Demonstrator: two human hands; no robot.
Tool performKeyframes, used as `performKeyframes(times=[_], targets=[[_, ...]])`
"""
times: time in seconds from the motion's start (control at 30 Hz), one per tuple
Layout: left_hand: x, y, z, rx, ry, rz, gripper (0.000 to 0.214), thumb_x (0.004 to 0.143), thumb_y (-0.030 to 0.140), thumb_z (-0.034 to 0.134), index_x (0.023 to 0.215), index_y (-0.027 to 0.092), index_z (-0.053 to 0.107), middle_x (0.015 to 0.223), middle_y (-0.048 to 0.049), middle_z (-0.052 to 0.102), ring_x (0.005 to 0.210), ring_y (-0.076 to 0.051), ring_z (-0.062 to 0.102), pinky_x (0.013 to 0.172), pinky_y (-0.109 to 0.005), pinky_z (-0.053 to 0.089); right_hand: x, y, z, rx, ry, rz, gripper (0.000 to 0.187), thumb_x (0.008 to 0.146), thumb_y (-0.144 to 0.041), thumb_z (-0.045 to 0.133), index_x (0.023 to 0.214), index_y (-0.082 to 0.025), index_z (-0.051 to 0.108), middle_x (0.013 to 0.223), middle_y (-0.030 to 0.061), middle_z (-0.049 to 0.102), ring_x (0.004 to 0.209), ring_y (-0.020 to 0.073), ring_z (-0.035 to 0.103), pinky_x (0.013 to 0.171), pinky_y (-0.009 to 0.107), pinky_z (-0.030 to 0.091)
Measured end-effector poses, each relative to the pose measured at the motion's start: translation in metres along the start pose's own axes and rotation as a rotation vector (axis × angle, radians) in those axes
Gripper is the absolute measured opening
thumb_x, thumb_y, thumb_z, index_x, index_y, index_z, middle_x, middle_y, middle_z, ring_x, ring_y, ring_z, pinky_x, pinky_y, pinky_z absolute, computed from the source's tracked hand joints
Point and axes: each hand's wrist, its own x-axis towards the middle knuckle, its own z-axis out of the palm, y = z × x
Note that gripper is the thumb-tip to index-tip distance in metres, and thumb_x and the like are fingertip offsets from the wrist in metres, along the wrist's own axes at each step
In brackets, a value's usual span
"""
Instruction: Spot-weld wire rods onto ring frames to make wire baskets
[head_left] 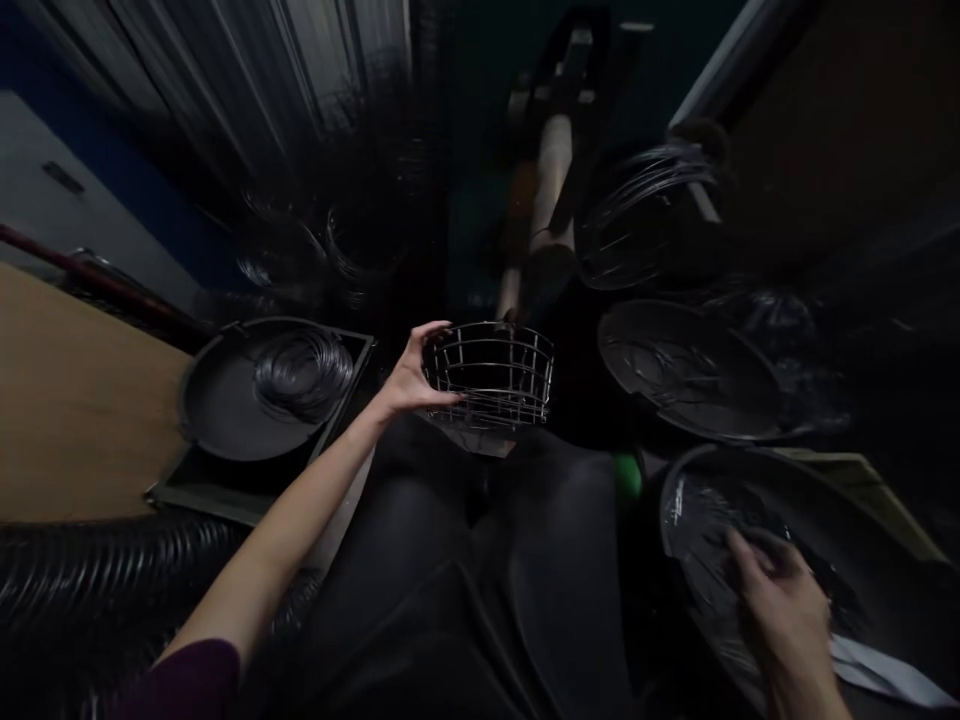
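A round wire cage (511,366) of thin metal bars and hoops stands in front of my knees, below the end of a pale machine arm (553,175). My left hand (414,375) grips its left side, thumb and fingers on opposite edges. At the lower right, my right hand (791,605) is over a large dark basin (679,470). Its fingers look bent but are smeared by motion, so what they hold, if anything, does not show. Dark thin pieces and shiny plastic film (712,520) lie in that basin near the hand.
A dark pan (217,400) with a coil of wire (304,375) is on the left. Another pan (694,405) holding loose wire pieces stands at right. Ring-shaped wire bundles (105,570) lie lower left. A white strip (889,670) hangs over the right basin. The scene is dim.
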Motion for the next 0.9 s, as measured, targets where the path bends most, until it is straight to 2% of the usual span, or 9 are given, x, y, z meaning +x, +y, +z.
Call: performKeyframes(times=[0.1, 0.23, 0.3, 0.37, 0.43, 0.5, 0.6, 0.73, 0.9], targets=[[0.004, 0.024, 0.005, 0.175, -0.066, 0.063, 0.082, 0.055, 0.038, 0.082, 0.126, 0.023, 0.044, 0.126, -0.0108, 0.047, 0.117, -0.028, 0.047, 0.102, -0.045, 0.039, -0.035, -0.082, 0.040, 0.256, -0.215, -0.056, 0.054, 0.059, -0.049, 0.075, 0.105, -0.025, 0.057, 0.074, -0.0005, 0.064, 0.061, 0.0154, 0.058, 0.056, 0.027, 0.045], [0.010, 0.043, 0.014, 0.316, -0.198, 0.132, 0.070, 0.056, 0.039, 0.081, 0.119, 0.021, 0.054, 0.128, -0.0123, 0.045, 0.117, -0.031, 0.043, 0.102, -0.048, 0.036, -0.048, -0.166, 0.098, 0.118, -0.851, -0.175, 0.035, 0.067, -0.045, 0.072, 0.086, -0.016, 0.068, 0.073, 0.0022, 0.066, 0.064, 0.0137, 0.059, 0.063, 0.025, 0.047], [0.012, 0.046, 0.017, 0.377, -0.260, 0.174, 0.066, 0.058, 0.041, 0.079, 0.117, 0.021, 0.056, 0.129, -0.0130, 0.044, 0.119, -0.032, 0.042, 0.104, -0.051, 0.033, -0.043, -0.185, 0.120, 0.044, -1.029, -0.216, 0.033, 0.070, -0.043, 0.070, 0.085, -0.014, 0.071, 0.073, 0.0030, 0.068, 0.067, 0.0148, 0.061, 0.066, 0.026, 0.047], [0.012, 0.048, 0.019, 0.430, -0.304, 0.197, 0.062, 0.060, 0.041, 0.077, 0.116, 0.023, 0.057, 0.129, -0.0126, 0.043, 0.121, -0.032, 0.041, 0.106, -0.053, 0.028, -0.039, -0.192, 0.135, -0.040, -1.007, -0.333, 0.029, 0.073, -0.041, 0.067, 0.084, -0.015, 0.072, 0.077, 0.0036, 0.070, 0.073, 0.0168, 0.064, 0.069, 0.026, 0.048], [0.011, 0.048, 0.019, 0.457, -0.325, 0.199, 0.061, 0.061, 0.040, 0.076, 0.116, 0.024, 0.057, 0.130, -0.0123, 0.043, 0.122, -0.032, 0.040, 0.107, -0.054, 0.026, -0.041, -0.190, 0.142, -0.157, -0.858, -0.533, 0.025, 0.080, -0.038, 0.061, 0.086, -0.017, 0.073, 0.084, 0.0040, 0.072, 0.079, 0.0179, 0.066, 0.074, 0.026, 0.048], [0.008, 0.046, 0.019, 0.446, -0.322, 0.192, 0.062, 0.060, 0.041, 0.076, 0.116, 0.023, 0.057, 0.130, -0.0129, 0.043, 0.121, -0.032, 0.041, 0.106, -0.054, 0.026, -0.048, -0.184, 0.142, -0.318, -0.704, -0.749, 0.029, 0.086, -0.038, 0.055, 0.099, -0.019, 0.072, 0.090, 0.0051, 0.073, 0.080, 0.0188, 0.068, 0.076, 0.027, 0.049], [0.003, 0.043, 0.019, 0.396, -0.312, 0.172, 0.065, 0.059, 0.045, 0.076, 0.117, 0.022, 0.057, 0.129, -0.0135, 0.043, 0.120, -0.032, 0.041, 0.106, -0.053, 0.028, -0.060, -0.172, 0.139, -0.594, -0.607, -0.966, 0.047, 0.086, -0.044, 0.056, 0.125, -0.017, 0.060, 0.102, 0.0093, 0.071, 0.078, 0.0222, 0.069, 0.070, 0.029, 0.052], [-0.005, 0.043, 0.020, 0.342, -0.312, 0.126, 0.067, 0.060, 0.046, 0.077, 0.119, 0.023, 0.056, 0.130, -0.0128, 0.042, 0.120, -0.031, 0.040, 0.104, -0.050, 0.032, -0.065, -0.164, 0.139, -0.766, -0.599, -1.141, 0.059, 0.087, -0.045, 0.056, 0.136, -0.014, 0.047, 0.128, 0.0115, 0.057, 0.091, 0.0232, 0.068, 0.066, 0.029, 0.055], [-0.007, 0.045, 0.020, 0.291, -0.299, 0.078, 0.064, 0.061, 0.042, 0.077, 0.119, 0.022, 0.057, 0.129, -0.0126, 0.041, 0.120, -0.031, 0.039, 0.103, -0.048, 0.036, -0.060, -0.158, 0.141, -0.788, -0.528, -1.259, 0.045, 0.094, -0.032, 0.046, 0.137, -0.018, 0.047, 0.129, 0.0073, 0.057, 0.092, 0.0186, 0.068, 0.061, 0.025, 0.054]])
